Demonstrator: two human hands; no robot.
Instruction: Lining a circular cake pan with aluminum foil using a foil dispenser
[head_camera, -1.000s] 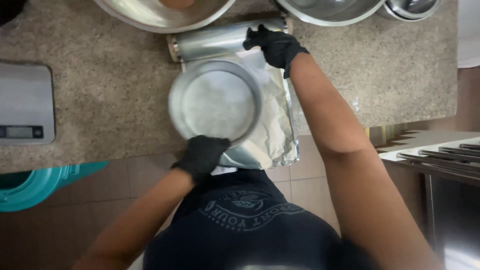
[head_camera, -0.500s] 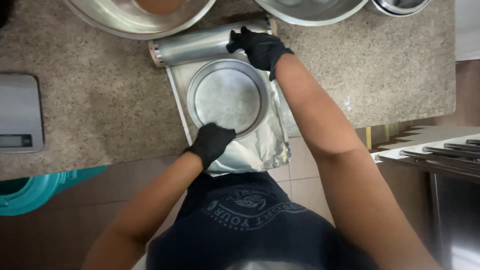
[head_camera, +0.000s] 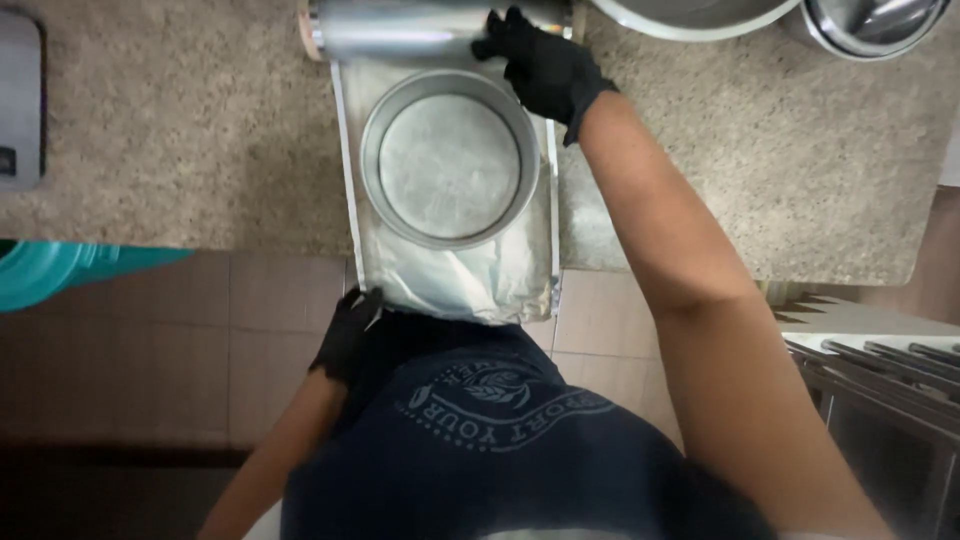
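The foil sheet looked the likeliest thing to go wrong: it hung past the near edge of the granite counter, and a pull at one corner only could have torn it on a slant or dragged it crooked under the round metal pan that sat upright on it. The pan stood near the counter edge, so a hard tug might also have slid it toward the drop, since nothing but its own weight appeared to hold it. The roll of foil lay across the far end of the sheet, just beyond the pan, and if it were not pinned it could have turned and fed out more foil instead of giving a clean edge. The right hand, in a black glove, lay on the right end of the roll with the fingers curved down over it, loosely closed in a pressing hold rather than a tight fist. The left hand, also gloved in black, was down below the counter edge at the near left corner of the sheet, its fingers drawn narrow and seemingly pinching that corner; the dark glove against the dark shirt made the exact grip hard to read. Two steel bowls stood at the far side of the counter, apart from the foil, and a kitchen scale sat well to the left.
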